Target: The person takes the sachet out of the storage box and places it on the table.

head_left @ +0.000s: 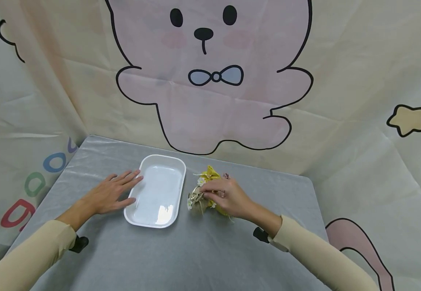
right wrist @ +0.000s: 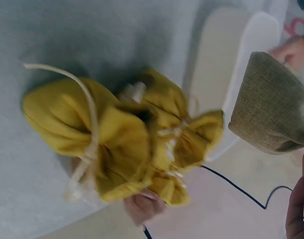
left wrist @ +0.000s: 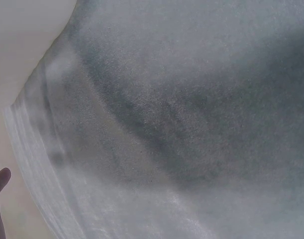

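My left hand point(head_left: 112, 194) lies with fingers spread at the left rim of a white rectangular tray point(head_left: 155, 192). In the left wrist view only a fingertip point(left wrist: 1, 179) shows at the left edge. My right hand point(head_left: 230, 197) pinches the top of a brown burlap drawstring pouch point(right wrist: 268, 107), right of the tray; in the head view this pouch point(head_left: 197, 204) has small white flowers. Beneath and beside that hand lie several yellow drawstring pouches point(right wrist: 62, 117) with pale cords, partly hidden by the hand in the head view. A pinkish pouch point(right wrist: 144, 206) shows behind them.
A grey cloth covers the table point(head_left: 210, 258). Behind it hangs a cream curtain point(head_left: 348, 72) with a printed pink bear, close to the table's far edge. The tray's inside shows bare white with a light reflection.
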The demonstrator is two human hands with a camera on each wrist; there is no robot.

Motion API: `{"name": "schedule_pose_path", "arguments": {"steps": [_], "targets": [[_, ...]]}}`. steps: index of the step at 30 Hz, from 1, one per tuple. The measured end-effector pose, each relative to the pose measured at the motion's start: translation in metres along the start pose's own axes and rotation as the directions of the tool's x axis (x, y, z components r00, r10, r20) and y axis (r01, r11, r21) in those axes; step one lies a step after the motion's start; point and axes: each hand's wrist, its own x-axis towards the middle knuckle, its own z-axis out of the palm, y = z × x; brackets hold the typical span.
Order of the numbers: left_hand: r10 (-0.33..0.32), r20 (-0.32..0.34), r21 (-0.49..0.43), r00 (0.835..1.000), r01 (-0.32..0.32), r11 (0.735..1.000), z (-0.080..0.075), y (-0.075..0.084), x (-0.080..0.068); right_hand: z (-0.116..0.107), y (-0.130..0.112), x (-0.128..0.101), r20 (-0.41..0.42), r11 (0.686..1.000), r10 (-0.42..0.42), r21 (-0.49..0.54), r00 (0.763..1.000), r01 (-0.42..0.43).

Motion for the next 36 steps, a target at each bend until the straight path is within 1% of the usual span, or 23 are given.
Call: {"name": "schedule_pose_path", "arguments": {"steps": [6, 16, 20, 24, 27, 33, 36], "targets": [[0.010, -0.008, -0.007, 1.000, -0.010, 1.000, -0.001, 0.001, 0.001, 0.006, 0.005, -0.017, 0.028, 0.999, -0.016, -0.033, 0.999, 0.017], [0.006, -0.012, -0.004, 1.000, -0.006, 1.000, -0.001, -0.001, 0.001, 0.009, -0.001, -0.031, 0.067, 0.998, -0.056, -0.010, 0.996, 0.057], [0.010, -0.016, -0.007, 1.000, -0.011, 1.000, -0.001, 0.000, 0.001, 0.012, -0.003, -0.035, 0.077, 0.997, -0.077, 0.007, 0.994, 0.077], [0.012, -0.018, -0.010, 1.000, -0.012, 1.000, -0.001, 0.000, 0.000, 0.016, -0.003, -0.035, 0.074, 0.992, -0.127, 0.015, 0.989, 0.126], [0.015, -0.025, -0.008, 1.000, -0.015, 1.000, 0.000, -0.001, 0.000, 0.020, -0.002, -0.035, 0.077, 0.990, -0.137, 0.016, 0.987, 0.137], [0.033, -0.058, 0.003, 0.998, -0.032, 0.999, 0.003, -0.002, -0.001, 0.028, 0.002, -0.044, 0.080, 0.999, -0.045, 0.000, 0.996, 0.046], [0.027, -0.057, -0.004, 0.998, -0.028, 1.000, 0.003, -0.001, -0.001, 0.031, 0.007, -0.051, 0.071, 0.999, -0.019, -0.030, 0.997, 0.021]]}}
